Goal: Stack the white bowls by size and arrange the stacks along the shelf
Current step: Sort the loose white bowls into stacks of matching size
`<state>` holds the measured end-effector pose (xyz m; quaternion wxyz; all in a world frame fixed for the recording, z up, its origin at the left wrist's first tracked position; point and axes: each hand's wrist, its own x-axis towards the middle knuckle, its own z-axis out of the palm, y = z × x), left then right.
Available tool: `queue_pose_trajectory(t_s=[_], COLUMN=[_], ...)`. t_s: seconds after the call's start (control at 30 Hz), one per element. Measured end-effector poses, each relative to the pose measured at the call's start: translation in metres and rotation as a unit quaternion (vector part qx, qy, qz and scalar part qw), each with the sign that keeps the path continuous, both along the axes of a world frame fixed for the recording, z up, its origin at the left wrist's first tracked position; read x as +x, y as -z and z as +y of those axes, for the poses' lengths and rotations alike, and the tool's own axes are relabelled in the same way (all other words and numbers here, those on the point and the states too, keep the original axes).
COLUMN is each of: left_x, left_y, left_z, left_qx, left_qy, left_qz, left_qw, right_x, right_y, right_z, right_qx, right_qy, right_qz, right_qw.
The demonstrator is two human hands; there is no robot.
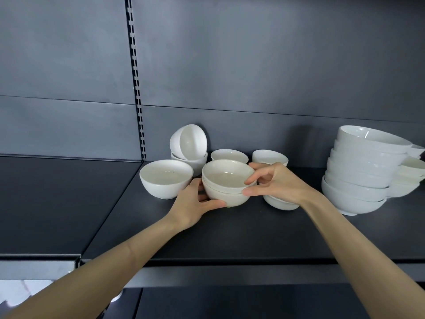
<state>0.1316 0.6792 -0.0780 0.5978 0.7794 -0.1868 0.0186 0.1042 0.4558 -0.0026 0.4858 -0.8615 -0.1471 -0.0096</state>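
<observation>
Mid-shelf [230, 233], the left hand [193, 203] curls round the lower of two nested small white bowls [226, 185]; the right hand [278, 183] pinches the upper rim. A single bowl [165, 178] stands just left, a tilted bowl [188, 141] behind; the tall stack of larger bowls [361, 169] is far right.

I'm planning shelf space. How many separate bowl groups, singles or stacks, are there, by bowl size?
Small-bowl groups: 6 (held stack, left bowl, pair with tilted top, two back bowls, partly hidden group behind the right hand)
Large-bowl stack: 1
Cut-off stack at right edge, size unclear: 1
Total: 8
</observation>
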Motion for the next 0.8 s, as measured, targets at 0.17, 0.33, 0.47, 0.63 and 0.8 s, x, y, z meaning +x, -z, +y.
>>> queue_pose_trajectory(t_s=[0.17,0.33,0.47,0.63,0.8], left_x=[-0.008,-0.026,-0.038,-0.049,-0.058], left_y=[-0.003,-0.008,-0.010,-0.010,-0.005], left_z=[0.004,0.016,0.031,0.048,0.066], left_qx=[0.001,0.002,0.015,0.046,0.108], left_qy=[-0.002,-0.005,-0.019,-0.025,-0.141], left_qz=[0.001,-0.009,-0.012,-0.039,-0.079], left_qw=[1.000,1.000,1.000,0.998,0.981], right_x=[0.000,-0.006,-0.017,-0.030,-0.036], right_y=[0.004,0.010,0.015,0.020,0.027], right_z=[0.007,0.012,0.024,0.036,0.046], right_qx=[-0.012,-0.020,0.002,-0.006,0.010], right_qy=[0.033,0.038,0.023,0.030,0.018], right_qz=[-0.015,0.017,0.006,0.008,0.017], right_qw=[0.999,0.999,1.000,0.999,1.000])
